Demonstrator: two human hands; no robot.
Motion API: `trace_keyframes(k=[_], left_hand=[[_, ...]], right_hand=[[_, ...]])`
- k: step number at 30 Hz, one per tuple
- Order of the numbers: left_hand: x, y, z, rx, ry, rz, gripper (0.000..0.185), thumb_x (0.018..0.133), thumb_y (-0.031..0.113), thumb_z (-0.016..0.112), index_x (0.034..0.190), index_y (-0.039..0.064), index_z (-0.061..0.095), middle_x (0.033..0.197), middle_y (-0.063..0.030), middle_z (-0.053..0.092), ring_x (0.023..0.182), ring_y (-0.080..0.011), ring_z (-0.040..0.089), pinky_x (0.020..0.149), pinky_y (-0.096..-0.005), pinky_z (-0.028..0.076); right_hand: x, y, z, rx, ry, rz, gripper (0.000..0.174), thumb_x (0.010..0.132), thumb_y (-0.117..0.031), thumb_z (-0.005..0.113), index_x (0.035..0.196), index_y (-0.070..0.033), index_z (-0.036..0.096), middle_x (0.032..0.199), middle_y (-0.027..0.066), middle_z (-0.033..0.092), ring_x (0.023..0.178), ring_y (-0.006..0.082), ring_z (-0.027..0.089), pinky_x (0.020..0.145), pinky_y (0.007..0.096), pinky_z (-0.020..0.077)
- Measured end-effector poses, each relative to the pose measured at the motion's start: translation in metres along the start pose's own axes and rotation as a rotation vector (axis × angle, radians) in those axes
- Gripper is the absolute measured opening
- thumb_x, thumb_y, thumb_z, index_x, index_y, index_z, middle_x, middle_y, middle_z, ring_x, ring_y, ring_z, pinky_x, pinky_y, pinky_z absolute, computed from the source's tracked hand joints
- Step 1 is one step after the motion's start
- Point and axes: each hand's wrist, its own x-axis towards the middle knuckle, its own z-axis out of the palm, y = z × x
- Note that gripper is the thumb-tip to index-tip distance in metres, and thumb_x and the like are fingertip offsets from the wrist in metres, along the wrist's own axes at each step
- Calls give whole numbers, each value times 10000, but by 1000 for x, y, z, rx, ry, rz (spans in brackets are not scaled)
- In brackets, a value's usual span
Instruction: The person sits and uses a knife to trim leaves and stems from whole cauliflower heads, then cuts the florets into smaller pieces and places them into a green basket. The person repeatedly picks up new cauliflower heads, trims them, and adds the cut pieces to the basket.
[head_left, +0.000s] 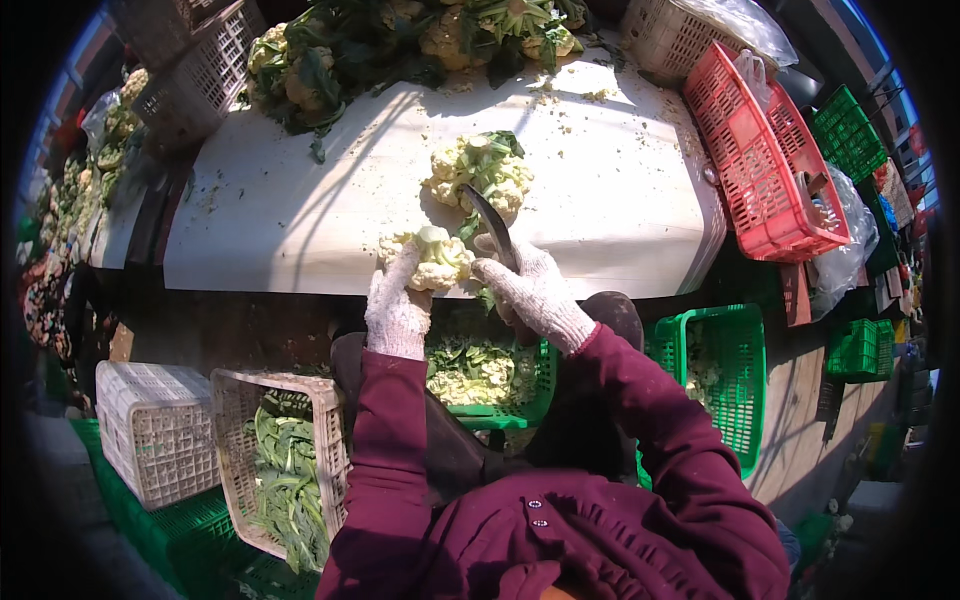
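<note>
My gloved left hand (399, 306) grips a piece of cauliflower (439, 262) above the table's near edge, its pale cut stem facing up. In my gloved right hand (534, 289) is a knife with a curved dark blade (489, 217), pointing away from me to the upper left. My right fingertips come close to the held piece; whether they touch it I cannot tell. Just beyond, a larger cauliflower head (506, 184) with green leaf stubs rests on the white table covering (352, 210). The blade's tip overlaps that head in view. The knife's handle is mostly hidden by my glove.
Untrimmed leafy cauliflowers (442, 41) are heaped at the table's far side. A red crate (757, 157) stands at the right edge. Between my legs a green crate (551, 382) holds florets. A whitish crate of leaves (225, 442) is at lower left, another green crate (756, 390) at right.
</note>
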Motion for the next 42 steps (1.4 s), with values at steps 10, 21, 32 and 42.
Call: trace_keyframes(k=[10, 21, 32, 42], left_hand=[[-116, 1, 50, 403, -51, 31, 498, 1045, 257, 636, 1434, -32, 518, 1320, -154, 643, 1106, -218, 679, 899, -322, 573], [-153, -49, 95, 1012, -373, 267, 1021, 749, 133, 913, 1587, 72, 333, 1508, -160, 441, 1412, -285, 460, 1164, -418, 400], [-168, -124, 127, -56, -353, -677, 652, 986, 236, 697, 1530, 29, 403, 1446, -189, 546, 1296, -351, 587, 1066, -503, 535], [-172, -206, 190, 353, -672, -728, 840, 880, 56, 688, 1582, -60, 242, 1477, -226, 501, 1247, -324, 622, 975, -387, 575]], right_hand=[[-61, 69, -10, 1163, -261, 423, 353, 1066, -495, 533, 989, -152, 567, 682, -25, 509, 459, 99, 389, 432, 294, 324], [-129, 75, -15, 1164, -121, 156, 408, 1068, -435, 494, 1287, -102, 581, 771, 16, 603, 505, 138, 495, 444, 318, 439], [-203, 58, -126, 53, 597, -243, 375, 951, -217, 729, 1262, -12, 686, 912, 50, 729, 805, 122, 675, 732, 283, 544], [-321, 129, -130, -521, 873, -411, 225, 956, -114, 638, 1154, -19, 689, 876, 164, 694, 725, 352, 680, 668, 427, 528]])
